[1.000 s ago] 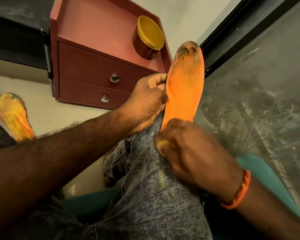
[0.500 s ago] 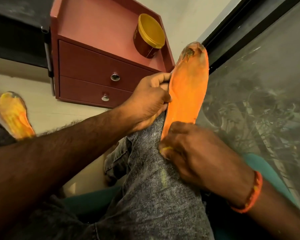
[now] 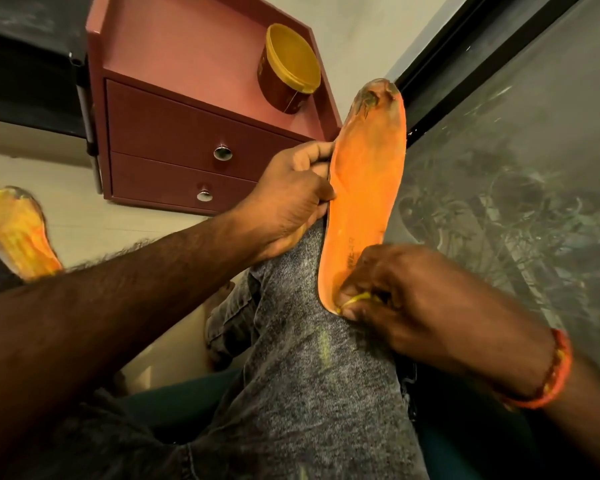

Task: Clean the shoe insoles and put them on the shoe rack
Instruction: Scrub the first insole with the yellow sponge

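An orange insole with a dark, worn toe end lies lengthwise on my raised knee in grey jeans. My left hand grips its left edge near the middle, thumb along the rim. My right hand presses on the heel end with curled fingers that pinch a small yellow piece, mostly hidden; I cannot tell what it is. A second orange-yellow insole lies on the floor at the far left.
A maroon two-drawer cabinet stands ahead with a yellow-lidded tub on its pink top. A dark glass pane with a black frame runs along the right. A teal seat edge shows below my leg.
My right hand has slid down the insole from its middle to the heel end, uncovering printed letters. The insole and left hand have shifted slightly right and up.
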